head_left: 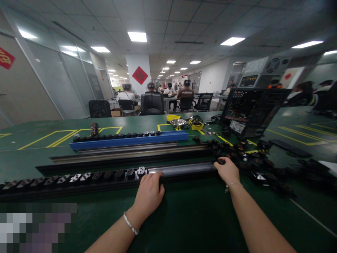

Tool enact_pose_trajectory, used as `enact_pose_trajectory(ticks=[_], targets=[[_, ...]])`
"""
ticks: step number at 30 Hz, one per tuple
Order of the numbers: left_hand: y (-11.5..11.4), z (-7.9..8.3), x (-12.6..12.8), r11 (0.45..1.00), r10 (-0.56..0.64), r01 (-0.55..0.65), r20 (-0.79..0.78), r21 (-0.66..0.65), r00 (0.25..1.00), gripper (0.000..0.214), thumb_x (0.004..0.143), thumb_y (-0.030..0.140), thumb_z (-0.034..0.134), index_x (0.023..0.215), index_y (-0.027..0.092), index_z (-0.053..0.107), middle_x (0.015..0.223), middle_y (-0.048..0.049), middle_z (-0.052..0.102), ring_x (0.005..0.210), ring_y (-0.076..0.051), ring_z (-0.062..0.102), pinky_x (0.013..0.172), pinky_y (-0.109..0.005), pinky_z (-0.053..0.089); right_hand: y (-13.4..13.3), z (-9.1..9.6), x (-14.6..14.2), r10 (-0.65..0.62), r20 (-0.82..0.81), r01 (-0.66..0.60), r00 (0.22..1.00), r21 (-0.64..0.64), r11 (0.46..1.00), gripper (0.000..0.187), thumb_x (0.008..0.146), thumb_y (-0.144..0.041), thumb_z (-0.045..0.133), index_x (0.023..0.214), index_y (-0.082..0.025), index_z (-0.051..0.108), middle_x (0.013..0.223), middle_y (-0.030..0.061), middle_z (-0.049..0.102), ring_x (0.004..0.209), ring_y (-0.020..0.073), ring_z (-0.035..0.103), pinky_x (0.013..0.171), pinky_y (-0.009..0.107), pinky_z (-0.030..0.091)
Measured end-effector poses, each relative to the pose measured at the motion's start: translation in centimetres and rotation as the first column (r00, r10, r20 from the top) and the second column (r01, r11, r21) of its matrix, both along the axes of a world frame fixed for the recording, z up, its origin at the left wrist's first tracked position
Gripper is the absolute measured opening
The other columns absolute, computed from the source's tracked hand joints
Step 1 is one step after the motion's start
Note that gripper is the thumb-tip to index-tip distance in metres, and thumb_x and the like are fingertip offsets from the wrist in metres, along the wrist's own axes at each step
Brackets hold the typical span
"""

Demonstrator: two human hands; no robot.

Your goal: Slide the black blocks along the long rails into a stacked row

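Observation:
A long black channel rail [181,171] lies across the table in front of me. Its left part carries a row of small dark blocks with silvery tops [97,175]. My left hand [150,191] is closed over the near edge of this rail, beside the rightmost block [142,171]; its fingertips are partly hidden. At the rail's right end, my right hand [228,171] pinches a small dark part [221,161], and most of that part is covered by the fingers. Between my hands the channel shows bare grey metal.
Behind lie further dark rails [126,156] and a blue rail [131,140] with a block row. Loose dark parts [263,179] are heaped to the right. An open computer case [252,112], a metal bowl [178,122] and a yellow bin [196,123] stand farther back. People sit beyond.

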State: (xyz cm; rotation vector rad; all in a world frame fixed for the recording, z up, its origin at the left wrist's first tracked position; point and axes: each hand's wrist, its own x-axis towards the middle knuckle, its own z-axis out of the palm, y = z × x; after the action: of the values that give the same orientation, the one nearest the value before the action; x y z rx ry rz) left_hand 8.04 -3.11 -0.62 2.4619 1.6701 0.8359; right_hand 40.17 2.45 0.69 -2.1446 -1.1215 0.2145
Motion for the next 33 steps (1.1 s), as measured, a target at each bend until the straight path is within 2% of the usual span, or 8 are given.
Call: enact_pose_trajectory(ticks=[6, 11, 15, 22, 25, 29, 33], targets=[[0.1, 0.0, 0.1, 1.0, 0.013, -0.012, -0.017, 0.005, 1.0, 0.033, 0.081, 0.017, 0.049, 0.114, 0.018, 0.054, 0.109, -0.0068, 0.065, 0.105, -0.023, 0.057, 0.097, -0.042, 0.04, 0.4, -0.5, 0.5, -0.02, 0.009, 0.02, 1.0, 0.035, 0.999, 0.038, 0.068, -0.035, 0.057, 0.1, -0.018, 0.066, 0.089, 0.0089, 0.068, 0.08, 0.0212, 0.061, 0.072, 0.029, 0.045], [0.0, 0.1, 0.2, 1.0, 0.023, -0.023, -0.031, 0.012, 0.999, 0.031, 0.081, 0.017, 0.05, 0.112, 0.019, 0.055, 0.108, -0.0065, 0.066, 0.104, -0.022, 0.058, 0.096, -0.041, 0.041, 0.5, -1.2, 3.0, -0.124, -0.026, 0.124, 0.992, 0.014, 0.992, 0.041, 0.066, -0.035, 0.058, 0.101, -0.017, 0.066, 0.085, 0.0093, 0.068, 0.075, 0.0224, 0.061, 0.069, 0.032, 0.046], [0.0, 0.2, 0.2, 1.0, 0.025, -0.025, -0.034, 0.01, 0.999, 0.032, 0.081, 0.017, 0.049, 0.112, 0.019, 0.055, 0.107, -0.0064, 0.066, 0.104, -0.022, 0.058, 0.096, -0.041, 0.041, 0.2, -1.3, 4.9, -0.185, -0.001, 0.185, 0.983, 0.007, 0.983, 0.043, 0.066, -0.037, 0.057, 0.103, -0.017, 0.066, 0.09, 0.0117, 0.068, 0.077, 0.0248, 0.062, 0.07, 0.035, 0.047], [0.0, 0.0, 0.1, 1.0, 0.02, -0.02, -0.026, 0.013, 0.999, 0.032, 0.082, 0.018, 0.049, 0.113, 0.019, 0.055, 0.108, -0.0063, 0.065, 0.104, -0.021, 0.057, 0.097, -0.04, 0.041, -0.2, -1.2, 4.7, -0.131, 0.135, 0.14, 0.982, -0.058, 0.988, 0.048, 0.071, -0.04, 0.053, 0.113, -0.02, 0.063, 0.093, 0.0122, 0.068, 0.08, 0.0265, 0.061, 0.07, 0.036, 0.047], [0.0, 0.0, 0.1, 1.0, 0.018, -0.018, -0.022, 0.012, 1.0, 0.033, 0.082, 0.019, 0.049, 0.114, 0.019, 0.055, 0.109, -0.0064, 0.065, 0.104, -0.021, 0.057, 0.097, -0.041, 0.041, -0.3, -1.3, 4.6, -0.126, 0.223, 0.135, 0.967, -0.027, 0.99, 0.047, 0.074, -0.043, 0.05, 0.113, -0.021, 0.064, 0.095, 0.0133, 0.068, 0.086, 0.0286, 0.06, 0.071, 0.039, 0.046], [0.0, 0.0, 0.1, 1.0, 0.016, -0.015, -0.024, 0.006, 1.0, 0.033, 0.082, 0.019, 0.048, 0.115, 0.019, 0.054, 0.11, -0.0064, 0.065, 0.106, -0.022, 0.057, 0.098, -0.041, 0.04, -0.3, -1.7, 4.9, -0.082, 0.372, 0.08, 0.925, 0.022, 0.997, 0.044, 0.077, -0.041, 0.048, 0.112, -0.02, 0.067, 0.106, 0.0141, 0.064, 0.098, 0.029, 0.056, 0.084, 0.042, 0.044], [0.0, 0.0, 0.1, 1.0, 0.021, -0.021, -0.035, 0.007, 0.999, 0.035, 0.081, 0.018, 0.049, 0.116, 0.019, 0.054, 0.11, -0.0061, 0.065, 0.106, -0.022, 0.057, 0.098, -0.041, 0.041, -0.1, -2.1, 5.0, -0.065, 0.377, 0.065, 0.924, 0.014, 0.998, 0.045, 0.079, -0.035, 0.047, 0.119, -0.022, 0.064, 0.109, 0.0142, 0.06, 0.098, 0.0282, 0.055, 0.083, 0.04, 0.045]])
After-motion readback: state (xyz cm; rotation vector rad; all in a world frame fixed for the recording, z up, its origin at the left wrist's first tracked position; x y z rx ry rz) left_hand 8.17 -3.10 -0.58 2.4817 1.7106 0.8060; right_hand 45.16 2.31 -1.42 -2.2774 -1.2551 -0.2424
